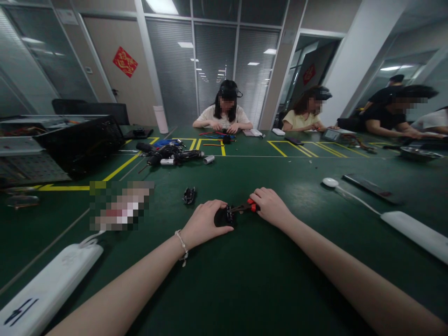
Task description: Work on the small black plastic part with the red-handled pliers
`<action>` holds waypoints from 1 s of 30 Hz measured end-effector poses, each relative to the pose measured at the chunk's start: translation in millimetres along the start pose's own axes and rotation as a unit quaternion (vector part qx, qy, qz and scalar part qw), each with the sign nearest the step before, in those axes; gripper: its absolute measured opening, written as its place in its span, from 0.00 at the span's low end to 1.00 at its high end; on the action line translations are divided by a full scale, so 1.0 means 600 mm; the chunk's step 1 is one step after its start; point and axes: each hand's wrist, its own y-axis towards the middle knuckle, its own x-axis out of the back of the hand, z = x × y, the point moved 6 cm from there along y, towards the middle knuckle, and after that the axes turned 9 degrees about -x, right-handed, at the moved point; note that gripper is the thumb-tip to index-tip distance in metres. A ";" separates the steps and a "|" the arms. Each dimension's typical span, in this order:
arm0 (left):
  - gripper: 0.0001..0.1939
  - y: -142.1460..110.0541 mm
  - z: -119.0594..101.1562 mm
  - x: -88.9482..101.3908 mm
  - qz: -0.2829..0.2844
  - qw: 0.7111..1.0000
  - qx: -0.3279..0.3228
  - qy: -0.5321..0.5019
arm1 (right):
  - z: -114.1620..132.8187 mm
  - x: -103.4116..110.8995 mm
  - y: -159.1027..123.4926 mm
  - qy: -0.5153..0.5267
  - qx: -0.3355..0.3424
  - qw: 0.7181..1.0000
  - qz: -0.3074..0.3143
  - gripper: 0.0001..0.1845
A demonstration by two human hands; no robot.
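Between thumb and fingers, my left hand (205,221) grips a small black part (221,218) low over the green table. My right hand (270,205) is closed round the red handles of a pair of pliers (245,206). The dark jaws of the pliers point left and meet the near face of the black part; whether they pinch anything there is too small to tell. Just left of my left hand lies another small black piece (189,196) with an uneven surface.
Further back lie a bundle of black cables (171,153) and a black computer case (82,140). White power banks (52,284) (415,233) flank my arms. A dark phone (369,187) lies at right. Several people sit across the table; one (226,112) handles coloured wires.
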 end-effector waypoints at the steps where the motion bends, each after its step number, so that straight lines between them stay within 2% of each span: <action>1: 0.28 0.000 0.000 0.000 -0.003 1.000 -0.001 0.002 | 0.000 -0.001 0.000 -0.001 0.000 1.000 0.000 0.15; 17: 0.28 -0.002 -0.003 0.000 -0.009 1.000 -0.009 0.005 | 0.002 -0.001 -0.003 -0.006 0.009 0.999 -0.032 0.15; 30: 0.27 -0.003 -0.006 0.003 -0.003 1.000 -0.003 0.004 | -0.001 -0.001 -0.002 0.008 -0.001 1.000 -0.028 0.17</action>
